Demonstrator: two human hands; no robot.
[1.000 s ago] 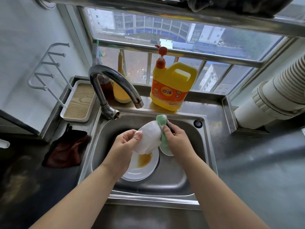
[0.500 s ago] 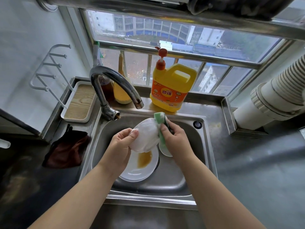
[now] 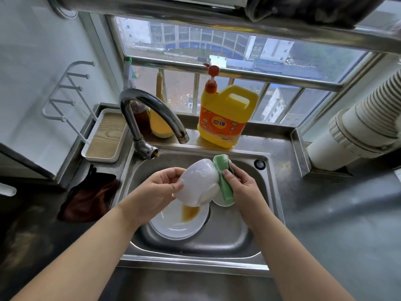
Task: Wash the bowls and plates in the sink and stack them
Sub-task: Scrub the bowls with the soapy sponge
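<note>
Gripping white bowl [image 3: 199,183] in left hand [image 3: 156,192] over sink [image 3: 269,192] to catch drips, right hand [image 3: 240,187] pinching green sponge [image 3: 224,183] against it, scrubbing.

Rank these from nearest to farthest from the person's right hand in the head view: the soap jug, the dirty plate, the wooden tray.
From the right hand, which grips a sponge:
1. Dirty plate, just below-left in the sink.
2. Soap jug, behind on the ledge.
3. Wooden tray, far left past the tap.

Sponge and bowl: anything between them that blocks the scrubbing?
Nothing visible. The right hand presses the green sponge straight against the white bowl, which the left hand holds above the sink.
</note>
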